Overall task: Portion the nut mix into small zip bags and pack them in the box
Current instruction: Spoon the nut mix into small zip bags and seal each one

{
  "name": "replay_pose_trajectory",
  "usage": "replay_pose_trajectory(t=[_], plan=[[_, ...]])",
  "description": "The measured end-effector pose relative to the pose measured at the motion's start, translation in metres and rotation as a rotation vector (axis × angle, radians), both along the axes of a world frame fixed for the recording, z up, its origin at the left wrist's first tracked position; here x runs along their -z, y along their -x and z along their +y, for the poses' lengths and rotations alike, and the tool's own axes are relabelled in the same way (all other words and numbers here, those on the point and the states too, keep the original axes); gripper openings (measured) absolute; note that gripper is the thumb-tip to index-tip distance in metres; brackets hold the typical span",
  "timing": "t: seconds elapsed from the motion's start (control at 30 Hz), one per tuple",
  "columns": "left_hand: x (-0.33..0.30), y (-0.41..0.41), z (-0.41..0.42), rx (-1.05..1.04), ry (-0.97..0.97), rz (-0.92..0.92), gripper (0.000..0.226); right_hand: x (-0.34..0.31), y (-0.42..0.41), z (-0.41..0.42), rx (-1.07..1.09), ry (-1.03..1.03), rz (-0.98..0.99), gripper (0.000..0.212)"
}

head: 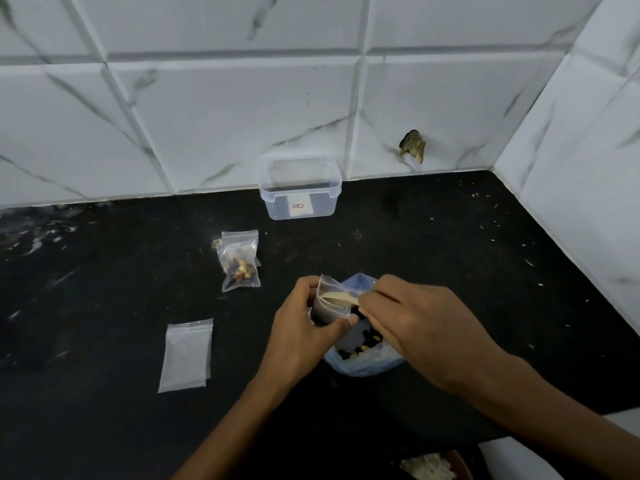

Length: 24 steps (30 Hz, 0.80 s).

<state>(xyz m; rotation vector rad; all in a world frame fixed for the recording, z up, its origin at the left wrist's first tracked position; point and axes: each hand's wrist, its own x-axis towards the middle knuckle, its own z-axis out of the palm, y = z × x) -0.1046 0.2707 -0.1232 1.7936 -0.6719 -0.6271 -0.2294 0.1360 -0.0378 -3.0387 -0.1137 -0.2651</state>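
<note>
Both hands meet over the nut-mix bag (363,362): left hand (304,327) fingers clamp the open zip bag (329,304), right hand (415,317) fingers pinch the spoon (341,299), pointing left into its mouth.

Head view looks down, close over the black counter (104,271) toward tiled wall (225,116)

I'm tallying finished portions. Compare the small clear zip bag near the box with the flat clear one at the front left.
The small clear zip bag near the box holds nuts and bulges; the flat clear zip bag at front left is empty. The first lies crumpled, the second smooth. Both rest untouched on the black counter.
</note>
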Motion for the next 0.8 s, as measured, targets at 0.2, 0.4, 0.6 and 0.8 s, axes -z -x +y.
replay_pose_trajectory(t=[0.2, 0.4, 0.6, 0.8], plan=[[0.008, -0.003, 0.006, -0.063, 0.009, 0.024, 0.050, -0.010, 0.006, -0.018, 0.215, -0.206, -0.191, 0.016], [0.019, -0.006, 0.024, -0.089, -0.061, 0.036, 0.048, 0.040, 0.012, -0.044, 0.580, -0.285, 0.133, 0.006], [0.018, -0.002, 0.024, -0.054, -0.054, 0.138, 0.042, 0.092, -0.002, -0.036, 0.641, -0.324, 0.329, 0.013], [0.017, -0.004, 0.017, -0.033, -0.066, 0.159, 0.045, 0.104, -0.034, -0.018, 0.604, -0.408, 0.425, 0.018]])
